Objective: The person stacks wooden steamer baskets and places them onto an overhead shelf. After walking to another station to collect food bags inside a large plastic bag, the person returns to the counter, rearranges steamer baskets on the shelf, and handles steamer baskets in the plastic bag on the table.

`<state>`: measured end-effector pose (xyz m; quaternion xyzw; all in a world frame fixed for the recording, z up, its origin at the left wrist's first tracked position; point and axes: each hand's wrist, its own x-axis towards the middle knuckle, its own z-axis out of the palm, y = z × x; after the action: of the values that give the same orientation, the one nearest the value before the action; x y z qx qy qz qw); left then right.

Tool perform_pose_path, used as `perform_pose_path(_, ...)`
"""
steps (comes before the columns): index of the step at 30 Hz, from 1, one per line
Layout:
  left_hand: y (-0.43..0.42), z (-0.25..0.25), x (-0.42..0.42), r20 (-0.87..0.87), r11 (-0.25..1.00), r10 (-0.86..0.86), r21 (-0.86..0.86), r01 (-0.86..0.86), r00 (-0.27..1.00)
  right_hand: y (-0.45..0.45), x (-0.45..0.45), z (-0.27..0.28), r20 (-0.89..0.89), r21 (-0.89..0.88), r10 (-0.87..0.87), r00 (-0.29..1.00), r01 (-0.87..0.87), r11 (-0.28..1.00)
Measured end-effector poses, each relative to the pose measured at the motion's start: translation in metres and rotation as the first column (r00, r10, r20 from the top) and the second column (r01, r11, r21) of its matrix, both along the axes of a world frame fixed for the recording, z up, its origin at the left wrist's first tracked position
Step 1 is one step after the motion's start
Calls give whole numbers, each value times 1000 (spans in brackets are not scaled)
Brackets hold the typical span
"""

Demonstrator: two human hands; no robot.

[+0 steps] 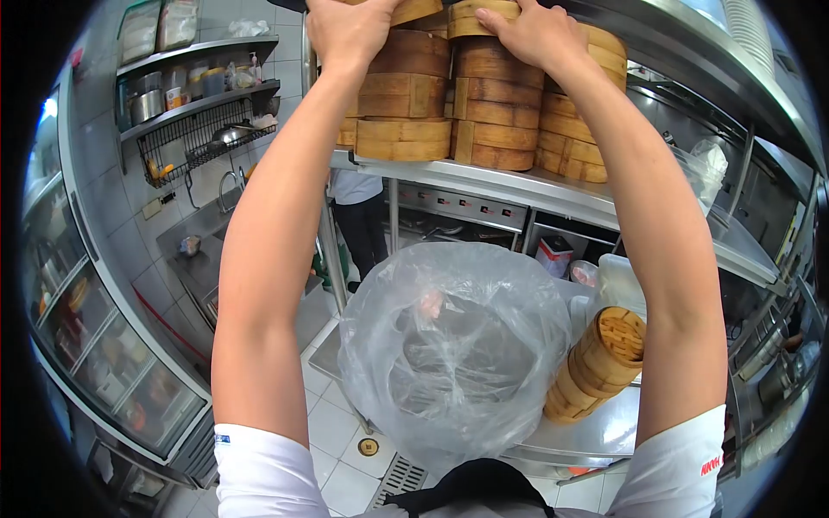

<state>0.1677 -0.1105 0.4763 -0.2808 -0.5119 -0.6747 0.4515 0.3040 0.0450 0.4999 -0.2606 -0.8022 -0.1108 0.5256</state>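
Both arms reach up to bamboo steamer baskets stacked on a raised metal shelf (pixel 579 190). At the top edge, my left hand (pixel 352 33) grips a bamboo steamer (pixel 418 10) above the left stack (pixel 404 95); its fingertips are partly cut off. My right hand (pixel 540 36) holds a smaller bamboo steamer (pixel 469 21) on top of the middle stack (pixel 496 104), the thumb pressed on its side. A third stack (pixel 570 138) stands to the right. Below, a large clear plastic bag (pixel 453 354) spreads over the metal table, with a shorter stack of small bamboo steamers (pixel 596 367) beside it.
A glass-door fridge (pixel 104 345) stands left. Wall shelves (pixel 199 56) hold jars and containers above a sink (pixel 194 246). Behind the shelf stands a person in dark trousers (pixel 361 229). White plastic containers (pixel 622 281) sit right of the bag. A floor drain (pixel 401 479) lies below.
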Motion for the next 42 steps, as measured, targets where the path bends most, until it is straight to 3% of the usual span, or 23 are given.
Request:
perform_pose_path(8,31,19,-20,52,949,229,-234,-211,972,16,9,-10,-21,8,147,989,-147,989)
perform_pose_path(12,32,16,-31,8,947,127,-300,-119,992,37,8,-15,-125,147,257,958,-238,960)
perform_pose_path(15,28,13,-56,-206,976,-119,-205,76,971,54,27,-9,-204,317,296,933,-223,922)
perform_pose_path(18,19,-4,-71,-79,981,-140,-148,127,987,91,41,4,-264,447,284,922,-144,883)
perform_pose_path(19,24,-9,-81,-36,953,-292,-95,288,956,102,44,8,-265,319,264,927,-174,932)
perform_pose_path(22,26,-22,-67,-110,988,-110,-123,96,988,114,51,8,-146,38,157,977,-153,987)
perform_pose_path(23,30,-24,-65,-167,987,-138,-107,122,976,117,53,10,-56,-1,110,992,-110,994)
perform_pose_path(26,35,-21,-57,-226,964,-257,-132,232,940,120,62,9,5,33,117,993,-117,993)
perform_pose_path(29,34,-18,-46,-133,982,-80,-180,55,988,134,61,20,36,53,161,986,-163,985)
perform_pose_path(33,40,-17,-47,-127,976,-107,-202,80,986,115,56,10,-96,115,175,980,-164,980)
perform_pose_path(34,46,-19,-56,-143,980,-120,-176,95,982,114,51,7,-102,311,274,956,-231,922)
perform_pose_path(36,49,-19,-56,-158,982,-101,-174,73,982,104,41,3,-51,662,458,887,-313,681)
perform_pose_path(38,43,-23,-51,-155,975,-27,-220,-8,988,80,34,-4,277,572,549,788,-595,565)
perform_pose_path(40,42,-26,-44,-152,973,8,-227,-42,988,68,29,-11,323,504,310,894,-440,743)
perform_pose_path(42,42,-29,-44,-132,962,61,-257,-93,989,73,23,2,335,423,421,843,-534,732)
